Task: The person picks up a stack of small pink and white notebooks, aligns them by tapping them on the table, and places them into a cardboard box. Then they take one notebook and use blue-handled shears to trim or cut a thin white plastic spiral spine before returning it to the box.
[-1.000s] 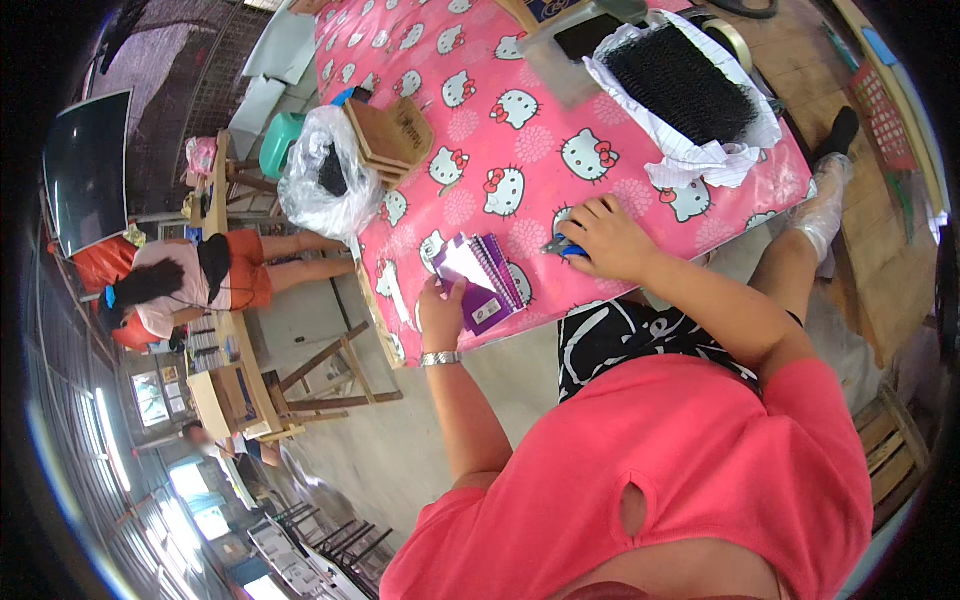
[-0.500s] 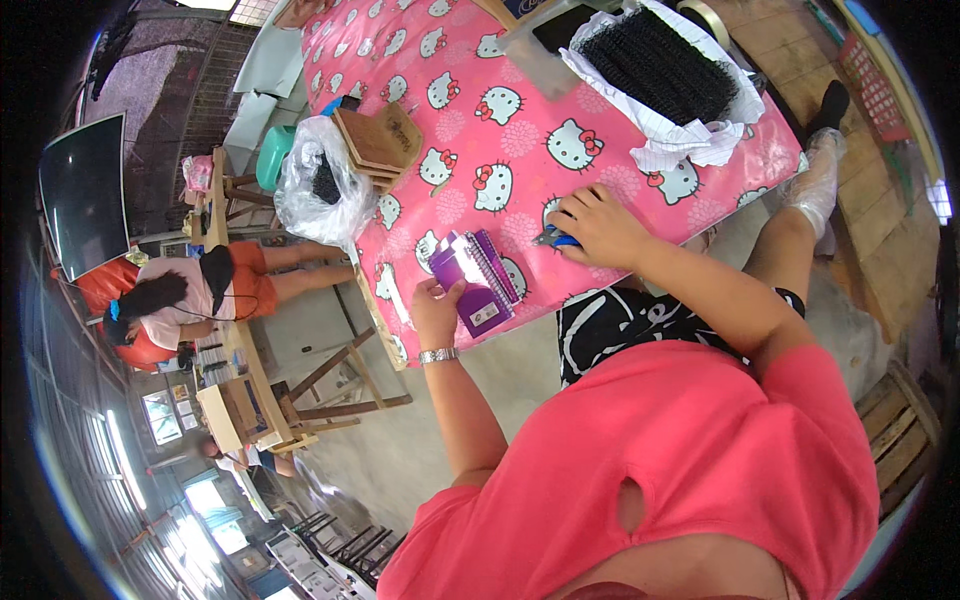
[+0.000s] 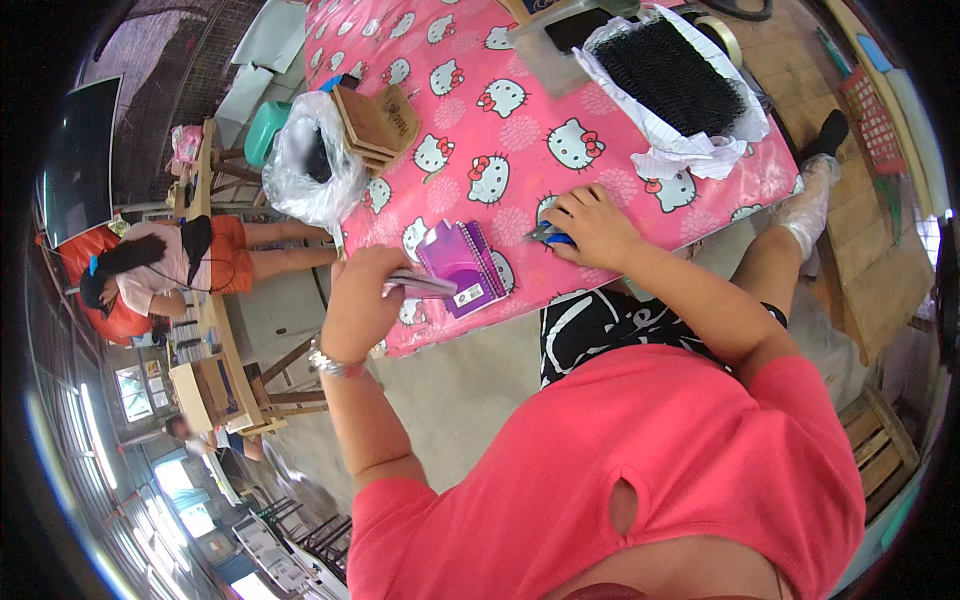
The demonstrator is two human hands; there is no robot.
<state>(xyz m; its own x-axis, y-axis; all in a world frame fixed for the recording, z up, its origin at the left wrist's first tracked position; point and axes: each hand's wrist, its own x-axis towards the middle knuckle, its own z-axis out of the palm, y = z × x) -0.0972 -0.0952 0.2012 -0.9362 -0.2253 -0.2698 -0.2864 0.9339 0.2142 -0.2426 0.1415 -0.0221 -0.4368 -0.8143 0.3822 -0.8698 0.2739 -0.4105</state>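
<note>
My left hand (image 3: pixel 362 305), with a silver watch on its wrist, is closed on a small notebook (image 3: pixel 425 284) tipped up so mostly its edge shows. Right beside it, purple spiral notebooks (image 3: pixel 463 262) lie in a fanned pile near the table's front edge. My right hand (image 3: pixel 597 228) rests on the pink table cover, fingers curled over a blue-handled cutting tool (image 3: pixel 549 235). The tool's dark jaws point left toward the notebooks. Its handles are partly hidden under the hand.
Past the notebooks are a clear plastic bag (image 3: pixel 318 165) with dark contents and a brown wooden holder (image 3: pixel 375 125). Black coiled material (image 3: pixel 668 75) lies in white paper at the far right, next to a clear plastic box (image 3: pixel 550 55). Another person (image 3: pixel 165 265) is at the left.
My left hand has lifted a notebook off the pile and drawn it left, tilting it up. The right hand stays on the blue-handled tool. The view has shifted slightly.
</note>
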